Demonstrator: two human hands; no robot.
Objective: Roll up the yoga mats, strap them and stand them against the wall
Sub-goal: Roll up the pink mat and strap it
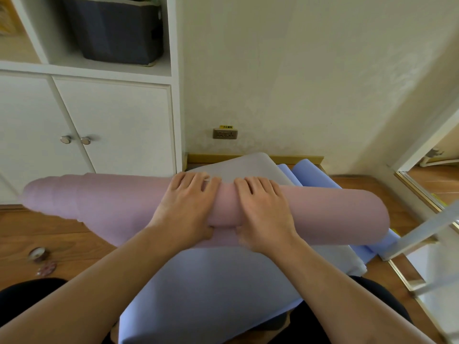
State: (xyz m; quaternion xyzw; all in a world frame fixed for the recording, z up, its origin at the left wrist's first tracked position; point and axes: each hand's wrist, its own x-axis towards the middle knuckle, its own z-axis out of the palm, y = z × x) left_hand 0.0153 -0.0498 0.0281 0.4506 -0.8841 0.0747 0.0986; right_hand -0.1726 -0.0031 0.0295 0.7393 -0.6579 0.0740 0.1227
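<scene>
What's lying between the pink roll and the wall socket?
In the head view, the grey mat lies flat between the pink roll and the wall socket, reaching the baseboard.

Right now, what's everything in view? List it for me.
rolled mat: 1, pink, lying across the flat mats, under both hands
flat mats: several, lavender-blue and grey, stacked on the floor
cabinet: 1, white, left, two round knobs
storage bin: 1, dark grey, on the open shelf
wall outlet: 1, grey, low on the wall
tape rolls: 2, patterned, on the floor, left
metal frame: 1, silver, right
left hand: on the roll, fingers spread
right hand: on the roll, fingers spread
</scene>
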